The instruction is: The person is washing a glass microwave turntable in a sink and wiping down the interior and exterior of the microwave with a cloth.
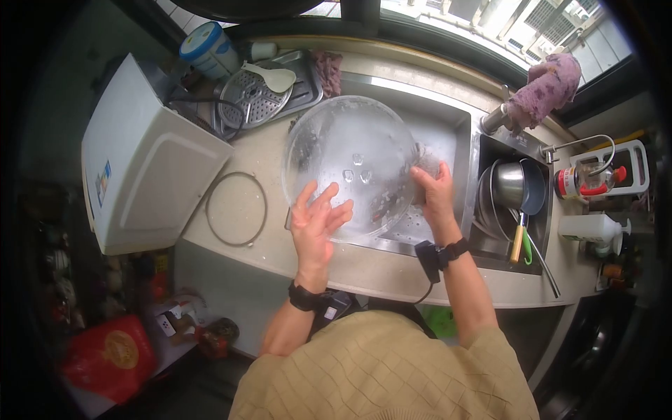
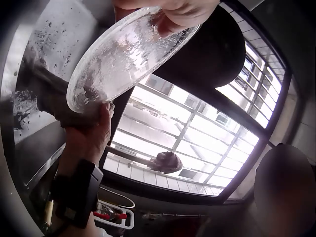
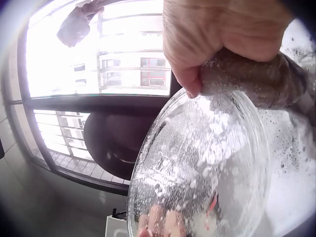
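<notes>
A round clear glass turntable plate [image 1: 336, 147], wet and spotted with suds, is held tilted over the sink's near-left side. My left hand [image 1: 318, 227] grips its near-left edge, the thumb against the glass in the left wrist view. At the right rim, my right hand [image 1: 435, 192] holds a soaked grey-brown cloth [image 3: 242, 81] around the edge. That cloth hangs down toward the foamy basin in the left wrist view. Three small raised nubs show at the plate's middle.
Left of the sink basin [image 1: 455, 119], a thin ring [image 1: 236, 238] lies on the counter beside a white boxy appliance [image 1: 157, 161]. Behind are a metal tray [image 1: 304, 84] and perforated disc [image 1: 241, 105]. The right basin holds pots [image 1: 507, 185]; a cloth-wrapped faucet [image 1: 493, 120] stands behind.
</notes>
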### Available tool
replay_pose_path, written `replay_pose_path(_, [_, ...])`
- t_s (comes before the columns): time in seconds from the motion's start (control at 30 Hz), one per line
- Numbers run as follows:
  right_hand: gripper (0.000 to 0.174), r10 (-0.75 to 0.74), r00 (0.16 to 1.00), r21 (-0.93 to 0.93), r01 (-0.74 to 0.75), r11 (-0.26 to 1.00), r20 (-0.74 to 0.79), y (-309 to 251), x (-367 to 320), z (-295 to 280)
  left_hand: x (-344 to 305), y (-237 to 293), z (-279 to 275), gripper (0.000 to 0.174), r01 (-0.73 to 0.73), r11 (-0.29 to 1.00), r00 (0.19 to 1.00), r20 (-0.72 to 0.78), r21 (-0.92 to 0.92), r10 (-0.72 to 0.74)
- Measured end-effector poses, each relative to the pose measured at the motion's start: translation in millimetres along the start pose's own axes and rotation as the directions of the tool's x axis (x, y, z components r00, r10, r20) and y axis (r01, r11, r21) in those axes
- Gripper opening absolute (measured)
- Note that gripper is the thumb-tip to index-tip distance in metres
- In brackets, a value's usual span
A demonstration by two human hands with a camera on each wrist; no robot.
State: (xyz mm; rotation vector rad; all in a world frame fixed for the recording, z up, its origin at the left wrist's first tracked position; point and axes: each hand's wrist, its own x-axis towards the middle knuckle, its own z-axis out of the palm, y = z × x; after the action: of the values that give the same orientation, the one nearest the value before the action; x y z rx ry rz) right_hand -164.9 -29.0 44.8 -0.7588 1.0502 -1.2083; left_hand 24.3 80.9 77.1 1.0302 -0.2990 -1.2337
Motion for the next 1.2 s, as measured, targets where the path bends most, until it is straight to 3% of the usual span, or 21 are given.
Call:
replay_pose_path(0.07, [0.036, 0.012, 0.997, 0.015, -0.011, 1.000, -0.074, 17.4, -10.9, 6.0, 7.1, -8.7, 10.4, 0.045, -0.108, 0.994, 0.993, -0.053, -0.025, 0.106])
replay_pose_path(0.2, [0.040, 0.147, 0.968, 0.285, -0.085, 0.955, -0.204, 41.2, -35.4, 24.8, 15.3, -27.4, 30.2, 0.045, -0.188, 0.980, 0.975, -0.136, -0.064, 0.178])
replay_pose_path(0.3, [0.042, 0.190, 0.960, 0.314, -0.119, 0.942, -0.205, 32.1, -31.6, 14.6, 7.8, -34.7, 24.4, 0.044, -0.155, 0.985, 0.985, -0.092, -0.080, 0.147])
replay_pose_path(0.33, [0.042, 0.192, 0.960, 0.318, -0.120, 0.941, -0.206, 29.6, -27.4, 6.9, 5.6, -30.0, 18.2, 0.043, -0.114, 0.991, 0.993, 0.033, -0.073, 0.116])
replay_pose_path(0.37, [0.043, 0.152, 0.980, 0.281, -0.111, 0.953, -0.129, 26.2, -21.9, -3.9, 5.1, -23.8, 12.1, 0.042, -0.072, 0.996, 0.984, 0.159, -0.060, 0.081])
replay_pose_path(0.47, [0.045, 0.124, 0.991, 0.243, -0.109, 0.964, -0.045, 2.5, -13.0, -20.0, 19.4, 22.9, 3.4, 0.043, 0.055, 0.997, 0.961, 0.274, -0.060, -0.036])
replay_pose_path(0.53, [0.044, 0.155, 0.985, 0.118, -0.163, 0.979, 0.071, -11.9, -5.0, -25.5, 34.9, 51.2, 5.6, 0.046, 0.108, 0.994, 0.954, 0.281, -0.004, -0.102])
replay_pose_path(0.57, [0.039, 0.135, 0.988, 0.110, -0.143, 0.984, 0.081, -16.5, -2.0, -24.2, 43.7, 62.4, 4.5, 0.045, 0.204, 0.965, 0.918, 0.310, 0.166, -0.248])
replay_pose_path(0.6, [0.039, 0.126, 0.990, 0.122, -0.133, 0.984, 0.071, -17.7, 2.3, -24.2, 49.9, 68.9, 7.3, 0.044, 0.287, 0.898, 0.866, 0.311, 0.335, -0.392])
replay_pose_path(0.63, [0.037, 0.089, 0.985, 0.044, -0.097, 0.994, 0.148, -18.9, 7.0, -24.6, 52.5, 70.7, 14.6, 0.040, 0.273, 0.838, 0.877, 0.237, 0.473, -0.419])
replay_pose_path(0.67, [0.035, 0.062, 0.972, -0.034, -0.056, 0.998, 0.227, -20.0, 11.0, -25.2, 55.0, 67.3, 13.5, 0.040, 0.271, 0.834, 0.873, 0.241, 0.481, -0.423])
replay_pose_path(0.8, [0.038, 0.088, 0.965, -0.114, -0.062, 0.992, 0.247, -29.4, 25.2, -23.0, 50.4, 54.0, 7.0, 0.032, 0.336, 0.827, 0.879, 0.166, 0.451, -0.448])
replay_pose_path(0.87, [0.037, 0.078, 0.958, -0.325, 0.016, 0.945, 0.275, -32.8, 28.1, -22.8, 41.1, 49.8, 3.8, 0.031, 0.357, 0.837, 0.892, 0.114, 0.414, -0.437])
replay_pose_path(1.0, [0.037, 0.067, 0.972, -0.413, 0.033, 0.910, 0.225, -28.3, 19.1, -25.1, 29.5, 42.7, -4.0, 0.039, 0.365, 0.871, 0.917, 0.036, 0.328, -0.398])
replay_pose_path(1.07, [0.031, 0.019, 0.995, -0.333, 0.013, 0.943, 0.094, -18.8, 8.3, -22.8, 30.7, 35.1, -10.7, 0.028, 0.327, 0.930, 0.945, -0.031, 0.168, -0.326])
replay_pose_path(1.13, [0.034, 0.072, 0.997, -0.234, -0.061, 0.970, 0.035, -3.3, -2.6, -19.6, 32.0, 25.5, -9.8, 0.033, 0.276, 0.952, 0.960, -0.078, 0.130, -0.268])
replay_pose_path(1.2, [0.036, 0.036, 0.974, -0.147, -0.070, 0.987, -0.222, 20.1, -13.9, -13.3, 33.7, 8.1, -4.5, 0.037, 0.217, 0.972, 0.971, -0.126, 0.093, -0.205])
